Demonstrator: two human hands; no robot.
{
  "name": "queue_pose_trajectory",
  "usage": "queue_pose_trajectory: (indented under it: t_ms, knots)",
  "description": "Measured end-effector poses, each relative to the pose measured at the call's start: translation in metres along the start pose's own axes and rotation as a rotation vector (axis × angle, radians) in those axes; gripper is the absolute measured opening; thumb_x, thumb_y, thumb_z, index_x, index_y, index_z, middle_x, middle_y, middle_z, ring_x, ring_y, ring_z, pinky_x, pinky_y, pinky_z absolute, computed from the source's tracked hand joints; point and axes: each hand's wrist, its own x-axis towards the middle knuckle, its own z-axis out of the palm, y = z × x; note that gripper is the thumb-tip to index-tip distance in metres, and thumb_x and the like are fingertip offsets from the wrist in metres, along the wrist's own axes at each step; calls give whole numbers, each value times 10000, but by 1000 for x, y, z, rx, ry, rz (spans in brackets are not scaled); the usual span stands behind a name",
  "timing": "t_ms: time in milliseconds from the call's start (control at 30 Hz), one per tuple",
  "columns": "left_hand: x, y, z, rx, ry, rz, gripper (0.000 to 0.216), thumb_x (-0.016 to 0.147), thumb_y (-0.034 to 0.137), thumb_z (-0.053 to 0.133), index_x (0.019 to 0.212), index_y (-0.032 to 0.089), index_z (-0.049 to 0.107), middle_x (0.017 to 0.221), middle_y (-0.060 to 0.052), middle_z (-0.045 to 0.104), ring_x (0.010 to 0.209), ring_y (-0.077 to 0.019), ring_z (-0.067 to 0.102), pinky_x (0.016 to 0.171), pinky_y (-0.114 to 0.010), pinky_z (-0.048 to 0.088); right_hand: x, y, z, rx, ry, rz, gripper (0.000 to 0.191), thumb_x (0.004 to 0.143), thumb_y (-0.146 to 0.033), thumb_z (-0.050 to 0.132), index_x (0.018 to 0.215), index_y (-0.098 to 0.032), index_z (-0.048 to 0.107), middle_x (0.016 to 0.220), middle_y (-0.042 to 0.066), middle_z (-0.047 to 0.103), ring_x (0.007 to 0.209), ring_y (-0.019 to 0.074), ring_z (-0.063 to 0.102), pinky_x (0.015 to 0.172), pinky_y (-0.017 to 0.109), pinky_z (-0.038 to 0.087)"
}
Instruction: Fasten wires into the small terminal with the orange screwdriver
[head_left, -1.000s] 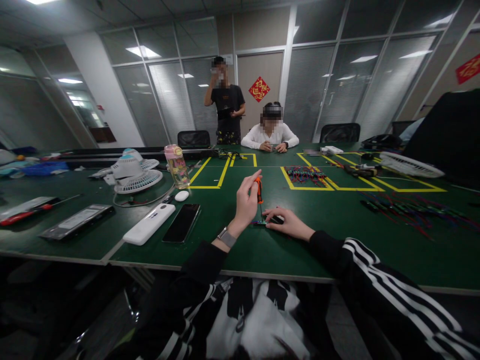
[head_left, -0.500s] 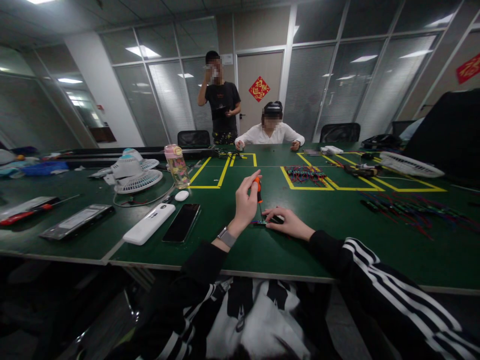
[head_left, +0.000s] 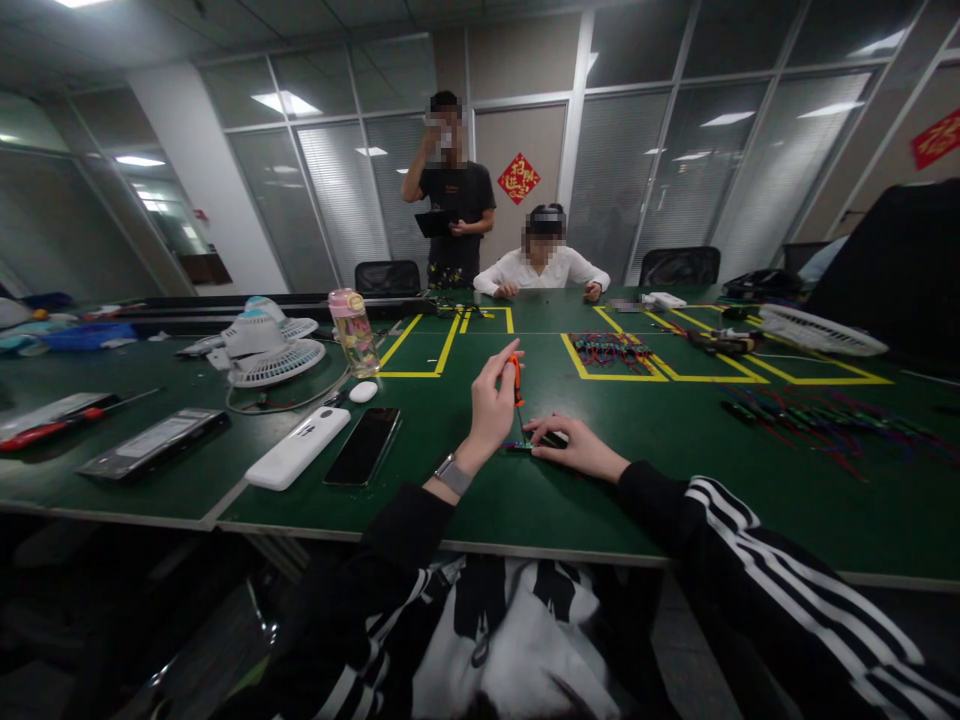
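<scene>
My left hand (head_left: 493,400) grips an orange-and-black screwdriver (head_left: 517,385) by its handle, which stands nearly upright. Its shaft points down to a small green circuit board (head_left: 520,446) with coloured wires, lying on the green table (head_left: 465,510). My right hand (head_left: 574,445) rests low over the tabletop, its fingertips closed on the board's right end. A small dark object (head_left: 556,439) shows partly under the right fingers; I cannot make out what it is. Where the screwdriver tip meets the board is too small to see clearly.
Left of my hands lie a black phone (head_left: 364,446), a white power bank (head_left: 298,448) and a white case (head_left: 364,391). A bottle (head_left: 354,335) and a white fan (head_left: 274,355) stand behind. Wired boards (head_left: 611,349) lie within yellow tape. Two people are across the table.
The screwdriver handle has turned slightly in my left hand, while both hands stay in place. Across the table, the standing person has shifted right and the seated person's hand has moved.
</scene>
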Motion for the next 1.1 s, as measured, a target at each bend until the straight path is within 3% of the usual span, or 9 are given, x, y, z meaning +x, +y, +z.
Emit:
queue_pose_trajectory:
  t_ms: [233,367,467,667,867,933,1100]
  knots:
    - [0,2,-1,141,66,47,252,912,315,553,1113,208,659,1048,-68,627,945,-156,613,840,-268,496,0,2,1,6,12,4,159,744,-376,695,806,-231,681,1152,78,715,1147,294,626,1146,602,192]
    - [0,0,-1,60,6,34,317,972,291,424,1231,224,595,1118,-70,629,962,-151,627,869,-288,497,0,1,1,9,9,6,159,742,-378,696,803,-232,680,1143,81,718,1136,293,632,1145,608,186]
    - [0,-3,1,1,-24,17,338,971,284,429,1281,226,551,1099,-69,643,895,-142,642,826,-282,507,0,0,0,6,6,8,156,747,-374,694,806,-230,681,1147,81,716,1142,297,629,1143,611,185]
    - [0,6,-2,188,70,76,215,882,306,601,1062,210,671,972,-46,580,866,-138,570,809,-255,474,0,-1,-1,1,-9,8,161,756,-369,690,811,-218,676,1161,93,710,1159,298,618,1140,621,174]
    - [0,3,0,15,-5,-5,359,992,262,341,1294,233,533,1117,-68,610,913,-137,620,830,-277,487,0,1,0,3,-5,2,160,754,-374,691,807,-225,674,1157,90,712,1151,295,623,1148,608,177]
    - [0,1,0,8,15,-14,349,980,267,390,1298,225,525,1101,-69,616,897,-139,621,823,-276,488,0,1,0,4,-4,4,162,754,-375,691,808,-224,673,1157,91,712,1154,294,621,1149,605,176]
    - [0,3,-1,169,81,58,243,892,317,585,1094,210,665,1006,-56,582,896,-150,575,815,-261,472,0,1,-1,1,-7,3,167,756,-373,689,809,-216,675,1154,91,713,1151,296,622,1143,615,175]
